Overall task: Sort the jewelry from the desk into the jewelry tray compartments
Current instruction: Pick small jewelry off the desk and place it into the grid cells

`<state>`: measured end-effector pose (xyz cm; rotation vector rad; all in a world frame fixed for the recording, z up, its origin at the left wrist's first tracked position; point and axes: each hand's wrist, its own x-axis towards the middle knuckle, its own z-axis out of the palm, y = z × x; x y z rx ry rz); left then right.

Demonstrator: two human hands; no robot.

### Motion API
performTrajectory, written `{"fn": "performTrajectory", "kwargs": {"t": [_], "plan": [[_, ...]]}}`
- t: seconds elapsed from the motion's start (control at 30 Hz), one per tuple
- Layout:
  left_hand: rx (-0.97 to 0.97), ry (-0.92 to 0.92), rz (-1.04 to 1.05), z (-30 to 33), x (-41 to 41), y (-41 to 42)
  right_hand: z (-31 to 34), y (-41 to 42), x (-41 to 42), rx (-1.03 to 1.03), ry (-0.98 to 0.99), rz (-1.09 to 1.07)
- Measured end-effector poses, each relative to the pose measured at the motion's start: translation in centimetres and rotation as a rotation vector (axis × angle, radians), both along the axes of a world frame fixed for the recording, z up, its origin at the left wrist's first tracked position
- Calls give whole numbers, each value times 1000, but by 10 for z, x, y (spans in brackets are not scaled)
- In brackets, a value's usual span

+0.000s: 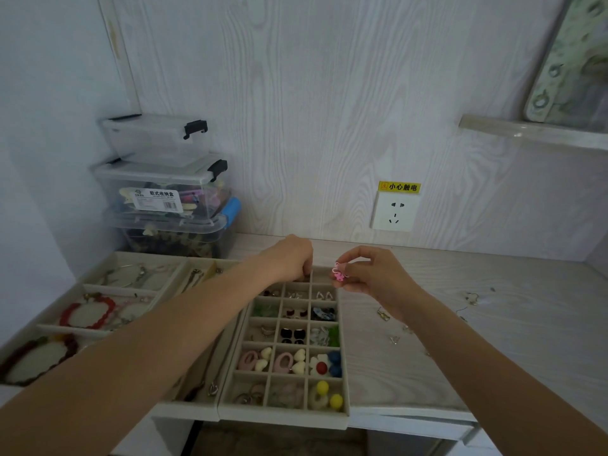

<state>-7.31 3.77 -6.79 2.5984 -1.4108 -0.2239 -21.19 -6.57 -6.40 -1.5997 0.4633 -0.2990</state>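
— Pale wood-grain desk: what are the hands doing?
— Left hand curls into the grey felt compartment tray's far row; its hold can't be told. Right hand pinches a small pink earring just beside that row, likely ready to drop.

The right hand pinches a pink earring — just left of that pinch, the left hand reaches, fingers curled, into the jewelry tray.
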Motion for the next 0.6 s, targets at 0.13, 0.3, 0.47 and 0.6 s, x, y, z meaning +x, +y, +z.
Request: {"fn": "performTrajectory", "kwargs": {"t": [0.13,0.3,0.47,0.6], "plan": [[7,86,18,6,-1,5,1,0,-1,2,2,0],[6,156,45,9,-5,9,3,0,-1,-25,19,-1],[-33,171,51,9,-9,11,1,-1,-2,-43,37,-35],[-77,178,51,10,-11,16,-1,0,0,56,-4,-67]]}}
